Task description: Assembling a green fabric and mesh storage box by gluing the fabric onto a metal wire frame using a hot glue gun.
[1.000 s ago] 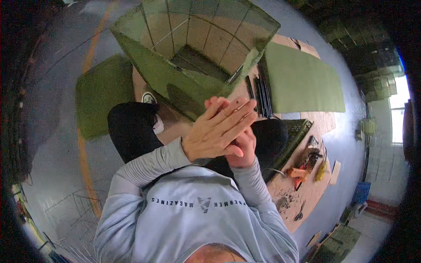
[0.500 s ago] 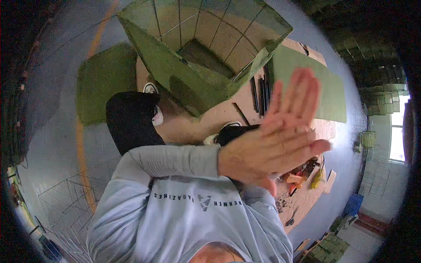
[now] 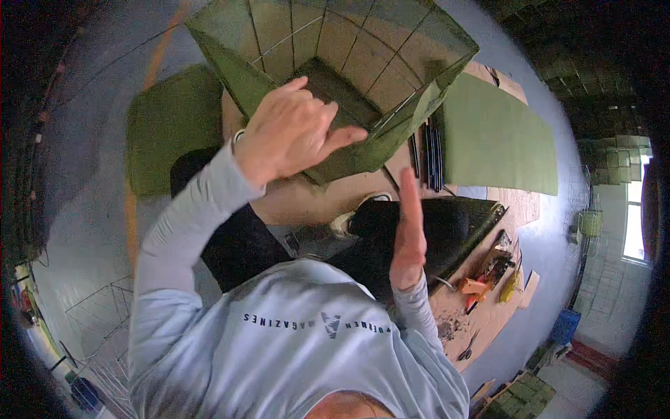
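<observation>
Left hand (image 3: 289, 133), fingers loosely curled, hovers before the green fabric-covered wire-frame box (image 3: 349, 70); right hand (image 3: 410, 234) is flat, fingers released.

A wire-framed fabric box (image 3: 349, 63) stands open-topped on a board (image 3: 307, 199) on the floor, ahead of the seated person. The left hand (image 3: 289, 129) is raised before its near wall; the right hand (image 3: 408, 230) lies lower, to the right. 2 flat panels (image 3: 499, 136) flank the box. Tools (image 3: 488, 269) lie far right.
</observation>
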Demonstrator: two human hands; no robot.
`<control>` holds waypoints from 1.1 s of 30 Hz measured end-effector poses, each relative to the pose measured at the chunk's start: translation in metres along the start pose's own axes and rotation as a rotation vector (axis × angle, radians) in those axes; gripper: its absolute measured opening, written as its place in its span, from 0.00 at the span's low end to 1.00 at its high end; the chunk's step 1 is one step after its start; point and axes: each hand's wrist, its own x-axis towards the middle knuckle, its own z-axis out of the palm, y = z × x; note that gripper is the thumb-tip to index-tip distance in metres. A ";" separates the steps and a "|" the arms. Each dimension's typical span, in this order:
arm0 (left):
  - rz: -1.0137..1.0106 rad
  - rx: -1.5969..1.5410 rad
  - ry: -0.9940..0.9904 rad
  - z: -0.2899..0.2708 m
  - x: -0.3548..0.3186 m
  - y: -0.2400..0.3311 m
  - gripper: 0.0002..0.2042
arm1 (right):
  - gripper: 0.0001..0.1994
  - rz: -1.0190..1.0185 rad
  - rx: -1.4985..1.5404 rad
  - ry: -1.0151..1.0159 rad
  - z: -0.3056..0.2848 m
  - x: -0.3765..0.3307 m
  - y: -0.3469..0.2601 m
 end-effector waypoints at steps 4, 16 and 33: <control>0.003 -0.026 -0.381 -0.022 0.023 -0.008 0.33 | 0.46 0.038 -0.483 -0.397 -0.010 0.002 -0.004; 0.447 -0.042 0.844 0.072 -0.063 0.023 0.15 | 0.25 -0.490 -1.124 -0.624 -0.025 0.037 -0.022; 0.431 -0.021 0.841 0.073 -0.032 0.033 0.15 | 0.21 -0.626 -1.151 -0.546 -0.026 0.069 0.002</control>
